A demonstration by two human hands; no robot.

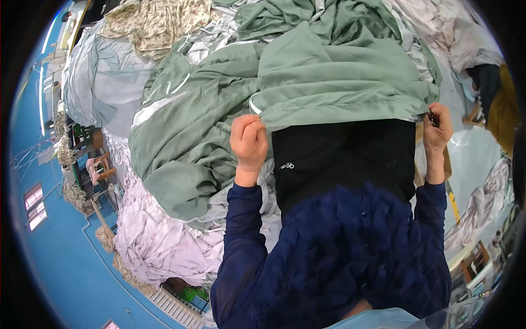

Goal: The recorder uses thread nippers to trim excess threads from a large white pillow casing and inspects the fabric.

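A length of green cloth (345, 77) is stretched sideways in front of me, its hemmed near edge running between my two hands. My left hand (250, 141) is closed on that edge at its left end, beside a narrow white strip (254, 105). At the other end, the cloth's corner is pinched in my right hand (438, 129). A small dark object (433, 118) also shows in the right fingers, too small to make out. More of the green cloth (189, 131) lies in loose folds to the left and farther away.
Pale pink cloth (159, 236) is heaped at the left, below a pale blue-grey bundle (104, 82). Floral fabric (159, 24) lies at the far side. At the right are a pale surface (474, 156), a crumpled light cloth (482, 203) and mustard cloth (504, 109).
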